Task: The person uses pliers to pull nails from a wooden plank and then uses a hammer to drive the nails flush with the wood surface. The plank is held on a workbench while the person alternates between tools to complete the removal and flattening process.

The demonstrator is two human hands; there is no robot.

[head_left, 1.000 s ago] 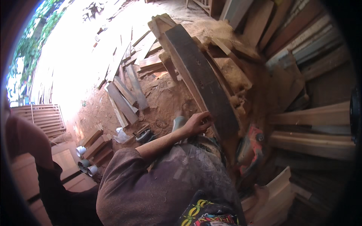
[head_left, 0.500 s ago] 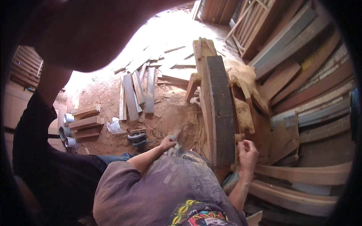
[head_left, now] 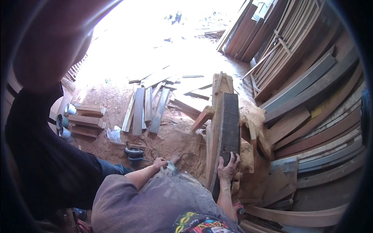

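Note:
A long dark plank [head_left: 229,124] lies along a pale wooden bench [head_left: 223,85] in front of me, to the right of my body. My right hand [head_left: 228,169] rests on the near part of the plank, fingers spread over its top and right edge. By my lap, my left hand [head_left: 159,163] is closed at a pale grey-green item [head_left: 170,167], whose kind I cannot make out. Beside my right forearm, a red tool [head_left: 238,207] shows only in part.
Another person's dark sleeve [head_left: 35,155] fills the left side, a raised arm above it. A black and blue power tool [head_left: 134,152] lies on the dusty floor. Loose boards [head_left: 138,112] spread beyond it. Stacked timber [head_left: 318,147] lines the right side.
My right hand has moved from the plank's right side onto its top and opened out. My view has tilted up, showing more bright ground ahead. The left hand stays by my lap.

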